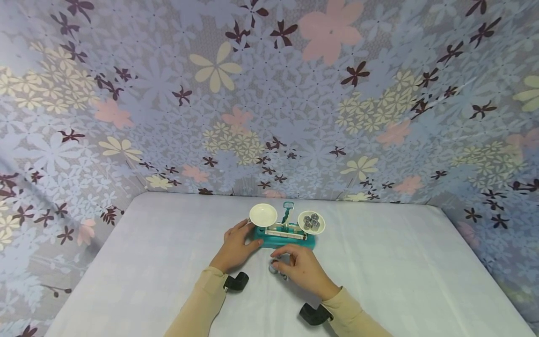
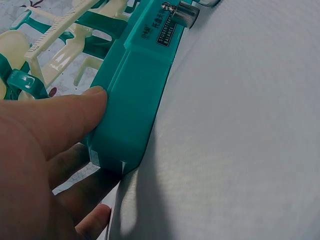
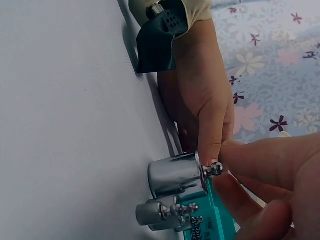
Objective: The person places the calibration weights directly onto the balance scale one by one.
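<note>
A teal balance scale (image 1: 275,241) with two cream pans stands on the white table. My left hand (image 1: 236,245) grips the left end of its base; in the left wrist view the thumb lies along the base (image 2: 132,100), fingers round the end. In front of the scale, thumb and forefinger of my right hand (image 1: 305,270) pinch at the knob of the largest metal weight (image 3: 175,175), which stands upright. Smaller knobbed weights (image 3: 150,212) stand beside it. Several metal weights (image 1: 311,221) sit in the right pan; the left pan (image 1: 263,215) holds nothing.
A white cloth (image 1: 379,281) covers the table, whose far edge meets a flower-patterned curtain (image 1: 269,117). Black wrist devices (image 1: 315,314) are strapped at both sleeves, close above the tabletop.
</note>
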Action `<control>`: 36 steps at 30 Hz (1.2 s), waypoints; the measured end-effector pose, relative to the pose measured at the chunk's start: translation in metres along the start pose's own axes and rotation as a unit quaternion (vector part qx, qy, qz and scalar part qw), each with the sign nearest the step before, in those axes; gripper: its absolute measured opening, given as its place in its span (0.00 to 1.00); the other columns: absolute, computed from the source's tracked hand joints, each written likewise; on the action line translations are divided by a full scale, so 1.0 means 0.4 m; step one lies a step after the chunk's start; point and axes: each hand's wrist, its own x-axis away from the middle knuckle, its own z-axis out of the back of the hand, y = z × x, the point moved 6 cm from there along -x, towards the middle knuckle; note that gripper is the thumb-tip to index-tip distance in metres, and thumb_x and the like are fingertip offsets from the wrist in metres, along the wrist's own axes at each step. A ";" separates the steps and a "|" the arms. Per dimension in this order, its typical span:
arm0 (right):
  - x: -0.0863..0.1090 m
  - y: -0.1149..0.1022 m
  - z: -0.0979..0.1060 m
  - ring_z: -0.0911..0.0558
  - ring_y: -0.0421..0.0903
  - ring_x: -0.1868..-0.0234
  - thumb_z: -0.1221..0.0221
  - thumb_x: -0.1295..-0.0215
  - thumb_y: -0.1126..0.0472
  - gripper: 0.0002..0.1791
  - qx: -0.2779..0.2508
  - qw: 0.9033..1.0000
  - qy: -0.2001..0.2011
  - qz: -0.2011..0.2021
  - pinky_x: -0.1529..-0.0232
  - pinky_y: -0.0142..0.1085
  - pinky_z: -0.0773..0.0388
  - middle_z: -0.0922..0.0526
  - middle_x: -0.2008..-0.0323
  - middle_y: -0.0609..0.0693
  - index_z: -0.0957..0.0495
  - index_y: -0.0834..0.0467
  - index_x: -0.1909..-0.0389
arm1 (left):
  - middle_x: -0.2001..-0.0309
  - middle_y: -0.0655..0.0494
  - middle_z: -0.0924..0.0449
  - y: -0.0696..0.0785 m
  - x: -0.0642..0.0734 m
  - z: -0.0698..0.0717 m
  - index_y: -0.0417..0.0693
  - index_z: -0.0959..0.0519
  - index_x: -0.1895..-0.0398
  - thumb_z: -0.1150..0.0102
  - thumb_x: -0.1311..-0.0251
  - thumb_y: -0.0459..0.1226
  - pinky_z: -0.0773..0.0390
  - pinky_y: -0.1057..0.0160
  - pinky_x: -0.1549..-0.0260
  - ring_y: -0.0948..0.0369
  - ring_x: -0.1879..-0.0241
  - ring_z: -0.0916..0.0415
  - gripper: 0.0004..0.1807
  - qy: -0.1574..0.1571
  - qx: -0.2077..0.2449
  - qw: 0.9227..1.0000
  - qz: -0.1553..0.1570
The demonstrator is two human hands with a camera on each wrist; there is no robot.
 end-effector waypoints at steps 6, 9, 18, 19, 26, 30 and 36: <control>0.000 0.001 -0.005 0.36 0.35 0.90 0.36 0.44 0.58 0.09 0.008 1.000 -0.007 0.001 0.89 0.30 0.37 0.25 0.80 0.47 0.17 0.52 0.60 | 0.37 0.50 0.33 0.005 0.002 0.003 0.43 0.34 0.36 0.45 0.40 0.51 0.54 0.44 0.37 0.53 0.32 0.49 0.33 0.001 0.002 1.000 -0.003; -0.001 0.003 -0.007 0.36 0.35 0.89 0.36 0.44 0.58 0.08 0.010 1.000 -0.010 0.005 0.89 0.30 0.36 0.24 0.79 0.45 0.17 0.51 0.62 | 0.37 0.49 0.32 0.005 0.002 0.003 0.42 0.34 0.36 0.45 0.40 0.51 0.54 0.44 0.37 0.52 0.32 0.49 0.33 0.005 0.002 1.000 -0.011; -0.003 0.006 -0.011 0.33 0.36 0.88 0.35 0.44 0.58 0.07 0.034 0.999 -0.008 0.018 0.87 0.30 0.34 0.19 0.67 0.38 0.16 0.51 0.63 | 0.37 0.48 0.33 0.006 0.003 0.003 0.42 0.34 0.36 0.45 0.40 0.52 0.54 0.45 0.37 0.52 0.32 0.49 0.33 0.005 0.002 1.000 -0.010; -0.004 0.006 -0.010 0.32 0.36 0.87 0.35 0.44 0.58 0.07 0.037 0.999 -0.008 0.017 0.87 0.30 0.33 0.19 0.67 0.38 0.16 0.51 0.63 | 0.37 0.49 0.33 0.005 0.002 0.002 0.43 0.34 0.36 0.45 0.40 0.52 0.54 0.45 0.37 0.52 0.32 0.49 0.33 0.002 0.002 1.000 -0.006; -0.005 0.007 -0.008 0.32 0.36 0.86 0.35 0.45 0.59 0.07 0.044 0.999 -0.009 0.017 0.86 0.30 0.33 0.18 0.65 0.38 0.16 0.51 0.64 | 0.37 0.50 0.33 0.009 0.001 0.002 0.44 0.35 0.35 0.45 0.40 0.51 0.54 0.45 0.37 0.53 0.32 0.50 0.33 -0.004 -0.003 1.000 0.000; -0.005 0.006 -0.007 0.32 0.35 0.86 0.35 0.44 0.59 0.05 0.045 0.999 -0.008 0.022 0.86 0.29 0.33 0.18 0.65 0.38 0.16 0.50 0.65 | 0.36 0.50 0.33 0.006 -0.001 0.000 0.44 0.35 0.35 0.45 0.40 0.51 0.54 0.45 0.37 0.53 0.31 0.50 0.33 -0.004 -0.003 1.000 0.000; -0.005 0.008 -0.006 0.33 0.35 0.86 0.36 0.43 0.57 0.05 0.054 0.998 -0.009 0.022 0.85 0.29 0.34 0.19 0.67 0.36 0.16 0.49 0.65 | 0.36 0.51 0.34 0.004 0.000 0.001 0.45 0.35 0.35 0.45 0.40 0.52 0.55 0.46 0.36 0.54 0.31 0.50 0.34 -0.004 -0.006 1.000 0.003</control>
